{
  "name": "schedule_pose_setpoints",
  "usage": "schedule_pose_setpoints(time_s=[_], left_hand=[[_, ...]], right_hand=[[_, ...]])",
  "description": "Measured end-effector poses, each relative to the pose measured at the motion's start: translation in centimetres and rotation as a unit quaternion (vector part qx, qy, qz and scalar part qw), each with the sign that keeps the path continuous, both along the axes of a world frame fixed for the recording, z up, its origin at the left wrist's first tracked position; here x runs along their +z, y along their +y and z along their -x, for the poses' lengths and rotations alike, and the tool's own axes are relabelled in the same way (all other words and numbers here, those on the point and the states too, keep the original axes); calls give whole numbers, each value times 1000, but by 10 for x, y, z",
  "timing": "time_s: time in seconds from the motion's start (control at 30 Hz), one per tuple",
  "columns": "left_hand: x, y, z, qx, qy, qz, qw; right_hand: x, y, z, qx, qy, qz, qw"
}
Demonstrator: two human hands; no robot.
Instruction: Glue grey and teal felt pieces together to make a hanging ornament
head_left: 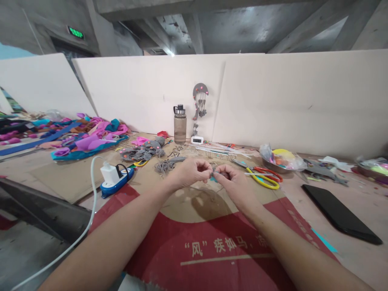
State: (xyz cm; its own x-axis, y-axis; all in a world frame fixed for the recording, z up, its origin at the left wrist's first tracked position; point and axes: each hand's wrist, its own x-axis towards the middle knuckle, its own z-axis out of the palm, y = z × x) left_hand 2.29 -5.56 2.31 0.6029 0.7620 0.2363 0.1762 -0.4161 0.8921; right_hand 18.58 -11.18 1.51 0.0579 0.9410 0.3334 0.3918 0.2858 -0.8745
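Observation:
Above the cardboard sheet (188, 202), my left hand (192, 173) and my right hand (233, 182) meet with their fingertips almost touching. Both are closed in a pinch. Something small and greyish sits between the fingertips, mostly hidden by them and too small to name. Just behind the hands lies a bundle of grey cord (165, 165). Scissors with red handles (269, 173) and a tool with yellow handles (268, 182) rest to the right of my right hand. A grey crescent-shaped hanging ornament (200, 89) with pink dots is on the white panel ahead.
A water bottle (180, 129) and a small white digital clock (197, 140) stand at the back. Grey felt pieces (142, 151), a blue-and-white power strip (117, 182) and colourful fabric (93, 137) lie left. A metal bowl (277, 165) and a black phone (339, 212) are right.

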Motion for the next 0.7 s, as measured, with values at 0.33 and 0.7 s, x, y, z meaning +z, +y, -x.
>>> schedule_pose_setpoints(time_s=[0.33,0.7], left_hand=[[-2,7,4,-95,-123,188,970],[-5,-2,-10,-32,-148,147,978]], right_hand=[[-1,1,-4,3,44,-5,999],[-4,3,-6,-11,72,5,997]])
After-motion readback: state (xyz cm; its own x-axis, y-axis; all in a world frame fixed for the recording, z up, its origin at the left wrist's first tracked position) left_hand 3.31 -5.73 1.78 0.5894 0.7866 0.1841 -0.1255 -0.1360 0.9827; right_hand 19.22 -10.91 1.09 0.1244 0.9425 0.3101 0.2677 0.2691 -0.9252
